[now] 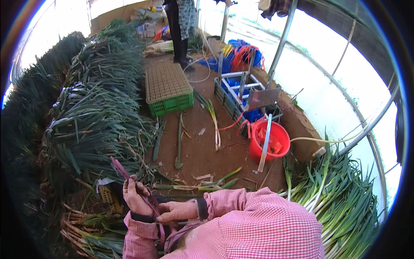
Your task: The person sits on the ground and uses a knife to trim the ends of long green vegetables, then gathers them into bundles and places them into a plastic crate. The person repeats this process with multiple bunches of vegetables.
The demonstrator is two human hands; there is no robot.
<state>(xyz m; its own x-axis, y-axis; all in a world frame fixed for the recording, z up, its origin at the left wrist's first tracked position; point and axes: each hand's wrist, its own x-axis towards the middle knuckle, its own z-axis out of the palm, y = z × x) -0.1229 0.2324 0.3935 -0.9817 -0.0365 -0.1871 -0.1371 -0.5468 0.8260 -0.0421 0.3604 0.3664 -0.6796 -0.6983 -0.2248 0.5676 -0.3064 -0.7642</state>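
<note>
Near the bottom centre-left, my left hand [136, 197] is closed on a bundle of purple-pink tying strips [119, 167], whose tips stick up past the thumb. The strips run down by the left wrist to my right hand [176, 211], which holds them between thumb and fingers; its fingertips are partly hidden. Below and left of the hands lies a pile of untrimmed leeks or large green onions [81, 230] with brown roots. Peeled ones with white stems [323, 197] are heaped at the lower right, beside my checked sleeve.
Bundled green onions [93, 123] are stacked along the left. A green crate [171, 103] with a woven-looking top stands ahead. A red bucket [280, 142], a metal frame [239, 87] and dark crates are at right. A person [181, 29] stands at the far end. Loose stalks [215, 121] lie on the soil.
</note>
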